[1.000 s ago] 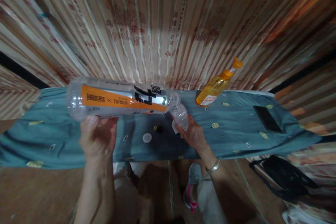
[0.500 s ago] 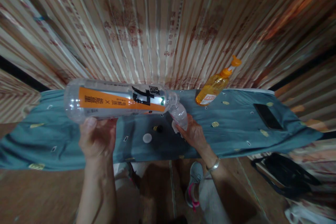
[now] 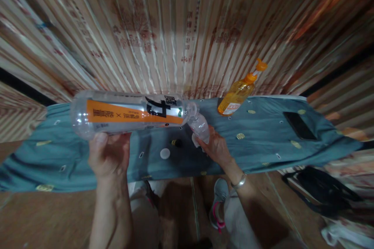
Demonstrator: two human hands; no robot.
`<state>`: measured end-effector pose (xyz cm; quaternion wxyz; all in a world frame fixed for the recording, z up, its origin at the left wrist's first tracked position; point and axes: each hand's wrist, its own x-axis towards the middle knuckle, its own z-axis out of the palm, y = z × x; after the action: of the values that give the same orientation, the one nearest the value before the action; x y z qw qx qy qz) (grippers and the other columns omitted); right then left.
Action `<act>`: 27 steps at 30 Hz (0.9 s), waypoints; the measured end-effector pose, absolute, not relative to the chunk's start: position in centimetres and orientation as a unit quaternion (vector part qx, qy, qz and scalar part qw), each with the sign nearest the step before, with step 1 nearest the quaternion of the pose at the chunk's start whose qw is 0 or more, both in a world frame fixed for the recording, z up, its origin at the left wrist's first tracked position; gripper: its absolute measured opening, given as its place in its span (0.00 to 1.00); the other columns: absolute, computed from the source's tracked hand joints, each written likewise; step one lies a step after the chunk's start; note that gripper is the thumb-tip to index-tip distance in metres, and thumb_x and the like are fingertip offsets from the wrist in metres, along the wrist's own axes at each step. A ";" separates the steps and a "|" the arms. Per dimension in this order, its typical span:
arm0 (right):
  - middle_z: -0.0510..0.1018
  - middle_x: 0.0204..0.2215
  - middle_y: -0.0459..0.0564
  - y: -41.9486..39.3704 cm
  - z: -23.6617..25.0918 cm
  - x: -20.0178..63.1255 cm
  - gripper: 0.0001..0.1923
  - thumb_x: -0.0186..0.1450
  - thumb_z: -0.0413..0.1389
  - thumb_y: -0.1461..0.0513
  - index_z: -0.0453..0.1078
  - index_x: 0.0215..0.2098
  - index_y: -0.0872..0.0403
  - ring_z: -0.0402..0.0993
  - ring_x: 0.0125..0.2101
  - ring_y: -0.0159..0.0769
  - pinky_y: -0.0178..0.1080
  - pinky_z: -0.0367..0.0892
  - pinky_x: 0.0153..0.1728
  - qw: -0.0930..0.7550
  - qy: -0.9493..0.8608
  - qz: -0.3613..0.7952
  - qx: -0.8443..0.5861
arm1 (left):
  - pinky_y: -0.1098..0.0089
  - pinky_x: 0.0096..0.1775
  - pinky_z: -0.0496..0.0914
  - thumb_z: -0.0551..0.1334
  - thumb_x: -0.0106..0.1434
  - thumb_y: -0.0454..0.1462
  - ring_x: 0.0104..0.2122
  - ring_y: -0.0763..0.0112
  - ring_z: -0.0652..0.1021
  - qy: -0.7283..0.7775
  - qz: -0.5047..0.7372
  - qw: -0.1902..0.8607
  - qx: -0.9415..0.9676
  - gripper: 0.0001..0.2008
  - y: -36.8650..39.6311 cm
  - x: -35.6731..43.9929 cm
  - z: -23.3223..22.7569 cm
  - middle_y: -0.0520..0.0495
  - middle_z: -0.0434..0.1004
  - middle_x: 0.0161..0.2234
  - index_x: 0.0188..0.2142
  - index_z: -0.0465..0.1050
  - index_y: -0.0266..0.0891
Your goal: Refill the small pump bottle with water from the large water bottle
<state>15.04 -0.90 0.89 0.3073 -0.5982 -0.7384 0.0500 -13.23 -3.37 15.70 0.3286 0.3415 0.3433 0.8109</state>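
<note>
Starting at the left end of the tabletop [image 3: 43,155], which is covered in a blue-green patterned cloth, I see my left hand [image 3: 108,156] raised above the near edge. Its fingers are wrapped around the base end of a large clear bottle [image 3: 128,113] with an orange label, thumb tip showing on the near side. I hold this bottle nearly level, its base toward the left end and its open mouth pointing right, tipped slightly down.

That mouth meets the neck of a small clear bottle [image 3: 200,126], which leans back toward the left. My right hand [image 3: 216,148] is closed around the small bottle's lower part, just above the middle of the tabletop, with a metal bracelet [image 3: 240,182] on the wrist. I cannot tell whether liquid is passing between the two bottles.

On the cloth below and between the hands lie a white cap [image 3: 165,153] and, just beside it toward the far edge, a small dark cap [image 3: 174,142].

Further right, at the far edge against the striped wall, stands a yellow bottle [image 3: 237,96] with an orange spout top. Near the right end lies a dark phone [image 3: 299,125], flat on the cloth.
</note>
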 end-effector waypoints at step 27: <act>0.86 0.45 0.66 -0.7 0.7 14.8 0.28 0.75 0.59 0.48 0.69 0.65 0.58 0.86 0.44 0.53 0.50 0.82 0.45 0.278 -0.746 0.041 -0.604 | 0.45 0.59 0.77 0.78 0.43 0.49 0.55 0.44 0.83 0.336 0.811 0.320 0.357 0.32 -3.5 -12.6 16.4 0.49 0.88 0.45 0.51 0.85 0.56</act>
<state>14.84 -0.72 0.68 0.2785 -0.6037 -0.7459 0.0409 -12.58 -3.45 16.40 0.3201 0.3567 0.3359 0.8109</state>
